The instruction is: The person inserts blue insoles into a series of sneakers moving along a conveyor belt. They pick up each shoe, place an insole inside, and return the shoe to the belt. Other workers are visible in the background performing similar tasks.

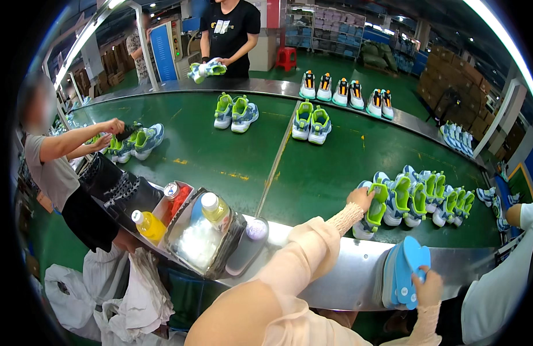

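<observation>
My left hand (360, 199) closes on the collar of a blue-and-white sneaker (376, 211) with a lime-green lining, at the near edge of the green belt. Several matching sneakers (417, 203) stand in a cluster just right of it. At the lower right, my right hand (429, 288) pinches the edge of a light-blue insole (414, 255). That insole lies against a stack of insoles (389, 278) on the metal ledge (341, 282). Part of the stack is hidden behind the blue insole.
Left on the ledge are a bin (188, 245) with a bottle and white wadding, a yellow bottle (151, 228) and a grey tray (246, 254). Sneaker pairs (311, 122) stand on the belt (220, 155). Co-workers handle shoes at left and across; another person's arm (503, 282) is at right.
</observation>
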Demonstrator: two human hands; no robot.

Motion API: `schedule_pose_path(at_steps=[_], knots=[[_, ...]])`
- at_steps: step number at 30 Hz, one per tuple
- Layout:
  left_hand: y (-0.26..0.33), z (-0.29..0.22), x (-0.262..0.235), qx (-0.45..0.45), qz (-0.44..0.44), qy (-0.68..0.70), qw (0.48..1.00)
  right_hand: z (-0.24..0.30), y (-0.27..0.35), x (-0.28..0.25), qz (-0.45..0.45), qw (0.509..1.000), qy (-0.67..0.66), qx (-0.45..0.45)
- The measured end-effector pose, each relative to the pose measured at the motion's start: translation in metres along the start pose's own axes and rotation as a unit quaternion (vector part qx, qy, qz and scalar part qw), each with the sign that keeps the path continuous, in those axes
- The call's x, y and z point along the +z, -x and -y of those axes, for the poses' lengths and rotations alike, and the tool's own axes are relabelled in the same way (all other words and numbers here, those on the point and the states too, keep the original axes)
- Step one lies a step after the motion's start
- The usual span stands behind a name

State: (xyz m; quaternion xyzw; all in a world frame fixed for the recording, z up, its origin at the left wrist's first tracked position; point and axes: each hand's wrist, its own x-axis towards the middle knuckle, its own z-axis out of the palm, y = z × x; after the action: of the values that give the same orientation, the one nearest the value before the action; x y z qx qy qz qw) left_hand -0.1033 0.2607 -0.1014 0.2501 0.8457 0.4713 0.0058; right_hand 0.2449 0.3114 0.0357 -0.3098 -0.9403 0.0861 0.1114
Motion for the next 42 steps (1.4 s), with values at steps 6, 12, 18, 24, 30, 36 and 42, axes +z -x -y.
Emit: schedule_pose_path(at_steps=[6,12,18,24,30,36,42], knots=[[-0.011,0.043,-0.024,0.019,0.097,-0.083,0.992,0.062,-0.091,-0.021,0.039,0.976,0.025,-0.214],[-0.016,0.045,-0.016,0.066,0.120,0.107,0.985,0.138,-0.181,-0.001,0.217,0.927,0.245,-0.181],[-0.016,0.053,-0.019,0.145,0.120,-0.028,0.982,0.150,-0.214,0.140,0.137,0.950,0.162,-0.228],[-0.016,0.053,0.002,0.075,0.154,0.035,0.985,0.135,-0.234,0.209,0.172,0.980,0.062,-0.074],[-0.002,0.036,-0.046,0.012,0.104,0.023,0.994,0.150,-0.234,0.215,0.228,0.969,-0.087,0.041],[0.023,-0.044,-0.073,0.215,0.010,-0.096,0.972,0.077,-0.158,0.090,0.105,0.908,-0.392,-0.106],[0.003,-0.049,-0.024,0.131,0.368,-0.423,0.817,-0.028,-0.103,0.031,-0.055,0.978,-0.202,0.004]])
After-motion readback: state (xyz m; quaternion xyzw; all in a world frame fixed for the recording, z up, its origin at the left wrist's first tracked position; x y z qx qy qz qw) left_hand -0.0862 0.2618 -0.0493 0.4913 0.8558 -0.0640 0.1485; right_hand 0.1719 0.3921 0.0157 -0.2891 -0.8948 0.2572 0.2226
